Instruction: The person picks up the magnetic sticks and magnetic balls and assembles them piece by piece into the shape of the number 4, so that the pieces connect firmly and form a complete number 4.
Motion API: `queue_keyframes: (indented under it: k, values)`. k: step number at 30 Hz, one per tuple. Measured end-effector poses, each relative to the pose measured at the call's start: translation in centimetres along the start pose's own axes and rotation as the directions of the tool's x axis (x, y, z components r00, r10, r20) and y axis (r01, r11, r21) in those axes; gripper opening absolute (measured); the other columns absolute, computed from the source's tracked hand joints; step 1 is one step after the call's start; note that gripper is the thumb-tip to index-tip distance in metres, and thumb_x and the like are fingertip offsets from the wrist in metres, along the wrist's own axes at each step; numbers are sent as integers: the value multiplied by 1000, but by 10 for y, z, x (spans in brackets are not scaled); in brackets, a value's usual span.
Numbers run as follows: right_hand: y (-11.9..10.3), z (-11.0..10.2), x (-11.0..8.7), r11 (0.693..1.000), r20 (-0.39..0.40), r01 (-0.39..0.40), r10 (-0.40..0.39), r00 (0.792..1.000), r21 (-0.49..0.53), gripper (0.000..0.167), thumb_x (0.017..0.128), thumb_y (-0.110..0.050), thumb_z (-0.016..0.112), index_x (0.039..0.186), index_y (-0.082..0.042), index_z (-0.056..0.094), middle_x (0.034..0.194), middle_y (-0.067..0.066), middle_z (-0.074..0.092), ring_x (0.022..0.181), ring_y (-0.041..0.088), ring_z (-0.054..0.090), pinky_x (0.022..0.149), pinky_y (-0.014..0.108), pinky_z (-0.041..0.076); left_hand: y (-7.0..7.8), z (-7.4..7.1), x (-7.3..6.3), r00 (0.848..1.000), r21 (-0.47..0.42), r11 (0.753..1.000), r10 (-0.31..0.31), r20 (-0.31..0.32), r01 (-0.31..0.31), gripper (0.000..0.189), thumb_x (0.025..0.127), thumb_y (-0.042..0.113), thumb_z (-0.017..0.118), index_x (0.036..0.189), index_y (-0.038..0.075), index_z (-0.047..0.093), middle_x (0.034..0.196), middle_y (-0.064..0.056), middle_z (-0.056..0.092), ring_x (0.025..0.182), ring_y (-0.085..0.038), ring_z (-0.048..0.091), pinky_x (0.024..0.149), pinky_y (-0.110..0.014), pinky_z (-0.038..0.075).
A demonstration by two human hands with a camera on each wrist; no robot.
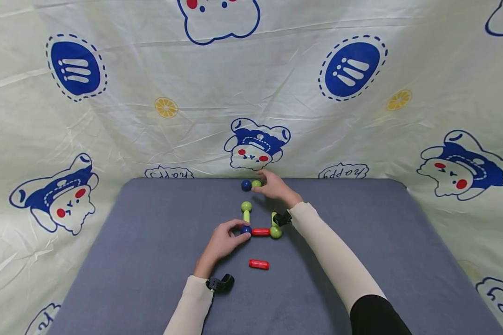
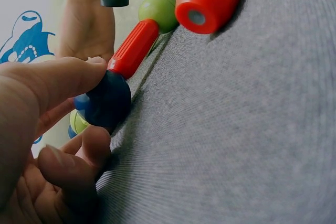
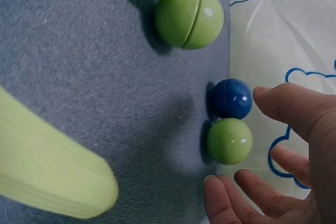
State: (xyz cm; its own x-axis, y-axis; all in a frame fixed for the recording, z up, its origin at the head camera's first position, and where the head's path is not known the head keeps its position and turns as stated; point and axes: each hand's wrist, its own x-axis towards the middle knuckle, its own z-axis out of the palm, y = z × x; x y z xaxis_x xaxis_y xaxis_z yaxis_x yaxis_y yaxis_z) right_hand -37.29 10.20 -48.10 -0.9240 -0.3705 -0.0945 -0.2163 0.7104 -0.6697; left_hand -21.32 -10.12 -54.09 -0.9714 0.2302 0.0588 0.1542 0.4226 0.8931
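My left hand [image 1: 224, 240] pinches a dark blue ball [image 2: 107, 100] between thumb and fingers. That ball is the near left corner of a U-shaped build of magnetic sticks and balls. From it a red stick [image 1: 260, 231] runs right to a green ball [image 1: 275, 232], where a light green stick [image 1: 274, 217] points away. Another light green stick [image 1: 246, 216] goes from the blue corner to a far green ball [image 1: 246, 206]. At the table's far edge my right hand [image 1: 275, 187] spreads its thumb and fingers around a loose blue ball [image 3: 231, 98] and a loose green ball [image 3: 229, 141], which sit side by side.
A loose red stick [image 1: 259, 264] lies nearer to me than the build. The grey cloth-covered table [image 1: 151, 260] ends just behind the two loose balls. A printed white curtain [image 1: 251, 83] hangs behind it and at its sides.
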Motion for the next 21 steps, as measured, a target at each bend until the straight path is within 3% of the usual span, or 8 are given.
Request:
queue_keyframes:
  k: [21]
  values:
    - [15,7,7,999,-16,-34,34,999,1,46,101,-22,65,141,-1,55,134,24,62,123,37,60,101,49,50,1,0,-1,1000,-15,1000,-20,2,20,29,94,29,77,121,19,74,109,-3,71,54,-7,47,51,-23,39]
